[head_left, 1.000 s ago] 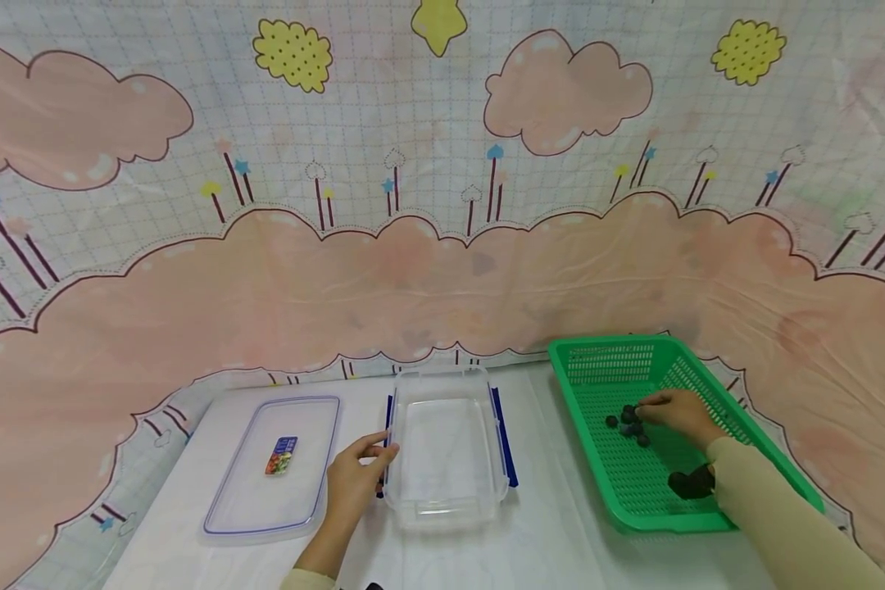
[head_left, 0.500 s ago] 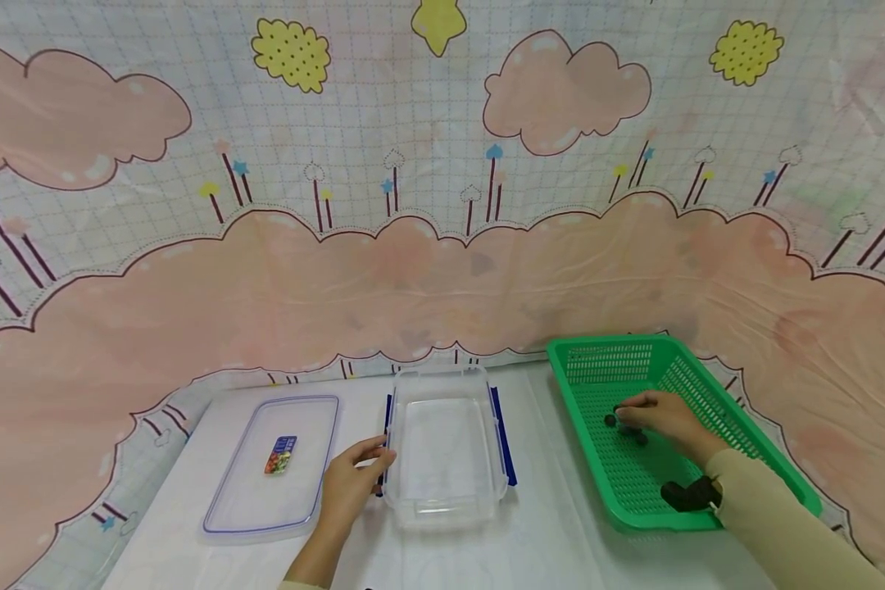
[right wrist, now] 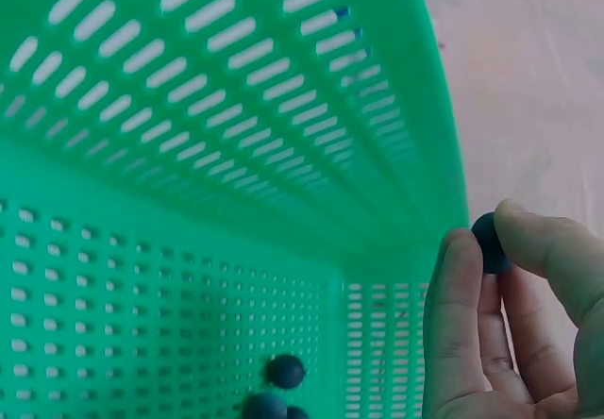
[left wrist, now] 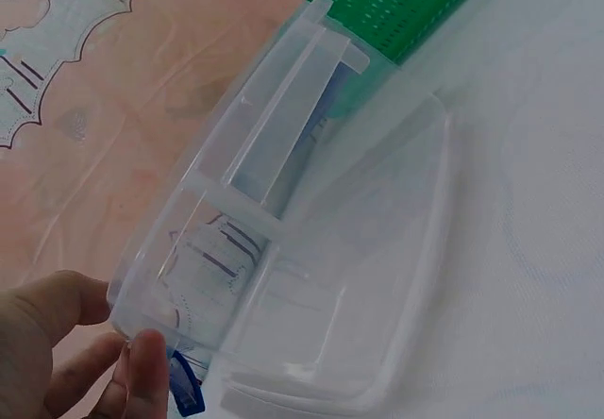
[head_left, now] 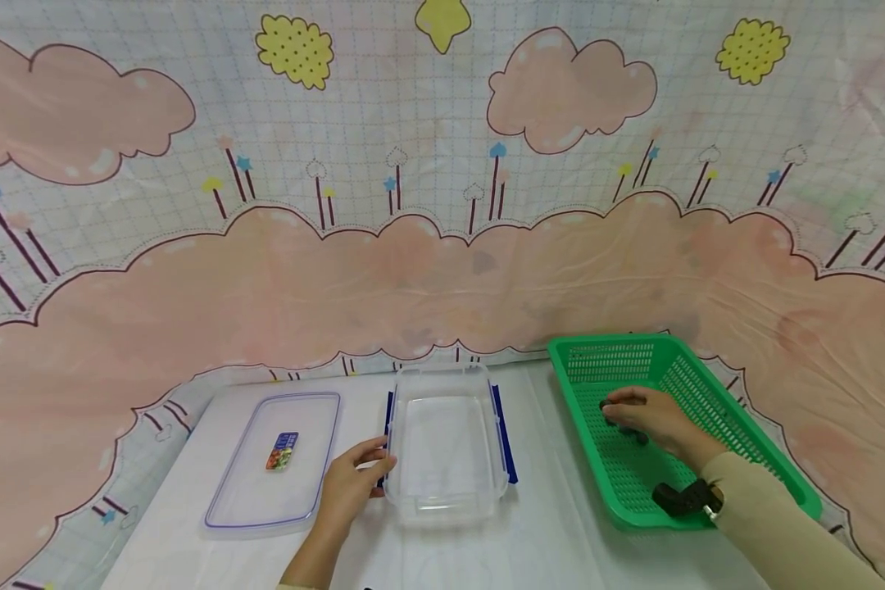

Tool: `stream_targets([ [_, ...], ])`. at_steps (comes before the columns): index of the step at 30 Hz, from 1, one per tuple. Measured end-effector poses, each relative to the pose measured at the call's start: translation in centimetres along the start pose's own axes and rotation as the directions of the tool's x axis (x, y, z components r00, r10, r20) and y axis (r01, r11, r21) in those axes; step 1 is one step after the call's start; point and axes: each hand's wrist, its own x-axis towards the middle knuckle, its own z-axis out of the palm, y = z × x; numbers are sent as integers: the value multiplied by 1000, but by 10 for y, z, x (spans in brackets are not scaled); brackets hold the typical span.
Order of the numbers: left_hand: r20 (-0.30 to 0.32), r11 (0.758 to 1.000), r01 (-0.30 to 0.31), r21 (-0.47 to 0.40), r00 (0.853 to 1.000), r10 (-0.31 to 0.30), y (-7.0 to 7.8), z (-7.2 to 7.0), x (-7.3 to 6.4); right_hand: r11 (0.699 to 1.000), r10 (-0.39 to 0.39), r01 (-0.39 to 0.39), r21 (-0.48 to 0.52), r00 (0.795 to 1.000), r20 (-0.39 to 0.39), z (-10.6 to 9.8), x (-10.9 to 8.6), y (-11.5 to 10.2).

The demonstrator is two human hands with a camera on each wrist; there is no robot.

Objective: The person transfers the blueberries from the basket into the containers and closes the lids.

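Observation:
My right hand (head_left: 652, 418) is over the green basket (head_left: 619, 510), pinching a blueberry (right wrist: 490, 254) between thumb and fingertips. A few more blueberries (right wrist: 285, 371) lie on the basket floor, partly hidden behind the hand in the head view. At the left long side of a clear plastic food container (head_left: 442, 447), my left hand (head_left: 348, 479) grips the rim with thumb and fingers. The container is lidless, with nothing inside, and blue locking flaps (head_left: 505, 434) hang out along its sides.
Left of the container, a clear lid (head_left: 247, 496) with a blue seal line and a fruit-printed label (head_left: 283, 451) lies flat on the white tablecloth (head_left: 553, 492). A printed cloth (head_left: 442, 287) hangs behind the table. The basket's walls stand high around the right hand.
My right hand has shifted slightly left within the basket and now pinches a blueberry near its left side. The left hand stays on the container's rim.

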Motion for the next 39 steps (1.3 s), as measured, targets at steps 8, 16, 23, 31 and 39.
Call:
stream_targets([
  [8, 51, 993, 73, -92, 996, -69, 3, -3, 4, 997, -63, 60, 41, 996, 64, 15, 0, -9],
  [16, 90, 981, 131, -145, 989, -118, 0, -5, 7, 997, -50, 42, 71, 993, 111, 27, 2, -18],
  [23, 106, 973, 153, -172, 985, -136, -3, -5, 8, 991, -46, 30, 128, 992, 119, 35, 5, -26],
  [31, 108, 970, 157, -184, 984, -139, -3, -5, 7, 986, -49, 29, 163, 991, 122, 44, 11, -32],
  [39, 108, 970, 160, -184, 984, -142, -3, -5, 7, 982, -48, 25, 185, 991, 121, 58, 20, -36],
])
